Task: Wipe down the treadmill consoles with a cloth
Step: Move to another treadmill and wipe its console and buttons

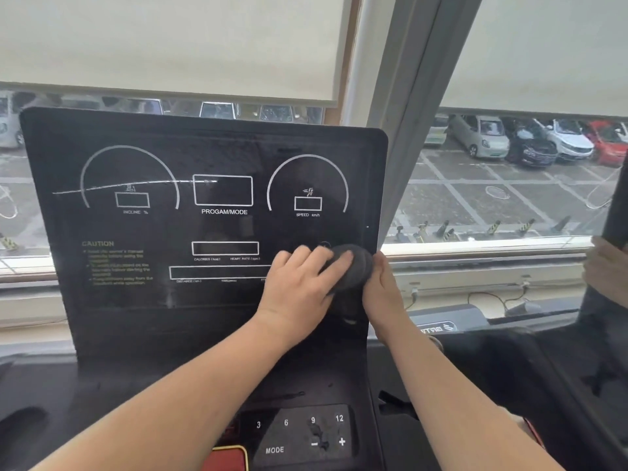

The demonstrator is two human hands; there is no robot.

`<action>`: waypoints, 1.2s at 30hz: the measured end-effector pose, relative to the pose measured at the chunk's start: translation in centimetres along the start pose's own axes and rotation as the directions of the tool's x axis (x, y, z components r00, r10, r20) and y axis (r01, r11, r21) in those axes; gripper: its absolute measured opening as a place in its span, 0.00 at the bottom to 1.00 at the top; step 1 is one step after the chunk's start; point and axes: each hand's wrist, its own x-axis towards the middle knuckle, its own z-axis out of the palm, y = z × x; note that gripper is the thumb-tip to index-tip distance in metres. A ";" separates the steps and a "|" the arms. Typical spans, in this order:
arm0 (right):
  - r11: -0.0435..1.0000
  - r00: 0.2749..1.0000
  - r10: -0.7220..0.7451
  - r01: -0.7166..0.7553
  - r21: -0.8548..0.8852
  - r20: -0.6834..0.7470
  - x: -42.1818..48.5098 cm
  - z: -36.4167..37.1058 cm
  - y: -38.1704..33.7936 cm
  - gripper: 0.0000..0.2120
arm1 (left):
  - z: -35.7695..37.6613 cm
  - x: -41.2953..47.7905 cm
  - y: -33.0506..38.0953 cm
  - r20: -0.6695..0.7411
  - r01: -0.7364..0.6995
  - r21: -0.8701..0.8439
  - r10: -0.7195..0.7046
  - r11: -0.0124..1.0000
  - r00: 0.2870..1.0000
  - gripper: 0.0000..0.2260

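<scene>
- The left hand (299,283), fingers straight, presses the cloth (353,271) on the console (204,147) — best worked in even, overlapping strokes.
- The right hand (382,288) sits at its edge — grip hidden.

1. The black console panel (204,232) stands upright before me, printed with white dials and boxes.
2. A dark, balled-up cloth (355,271) lies against its lower right part, under my left hand (299,283).
3. Below, its deck bears a keypad (306,433) marked MODE.
</scene>
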 end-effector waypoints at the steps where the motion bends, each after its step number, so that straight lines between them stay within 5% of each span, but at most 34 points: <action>1: 1.000 1.000 0.015 -0.015 -0.019 -0.007 -0.2 0.1 -0.3 0.22 | 0.2 -1.2 0.3 0.027 -0.011 -0.001 0.011 1.000 1.000 0.28; 6: 0.997 1.000 0.004 -0.006 -0.083 -0.025 -0.5 0.1 -0.7 0.25 | -0.1 -4.0 0.5 0.116 -0.005 -0.027 0.008 1.000 0.993 0.27; 13: 0.987 0.997 0.060 -0.065 -0.146 -0.037 -0.3 0.0 -0.1 0.29 | -2.8 -6.4 -2.0 0.203 0.175 0.003 -0.172 0.985 0.964 0.20; 19: 0.992 0.994 0.104 -0.106 -0.066 -0.030 -0.7 0.3 -0.4 0.29 | -5.6 -10.8 -7.4 0.173 0.289 0.065 -0.296 0.955 0.940 0.24; 24: 0.990 0.991 0.130 -0.130 -0.063 0.010 -0.8 0.3 -1.0 0.29 | -5.3 -10.1 -4.5 0.154 0.478 0.068 -0.483 0.876 0.862 0.22; 31: 0.989 0.991 0.137 -0.136 -0.050 0.004 -0.9 0.1 -1.3 0.27 | -1.3 -4.5 3.7 0.269 0.263 0.008 -0.256 0.965 0.929 0.22; 36: 0.992 0.997 0.071 -0.075 -0.106 -0.041 -1.1 0.1 -0.9 0.27 | -1.5 -5.2 2.5 0.284 0.200 0.043 -0.204 0.979 0.937 0.22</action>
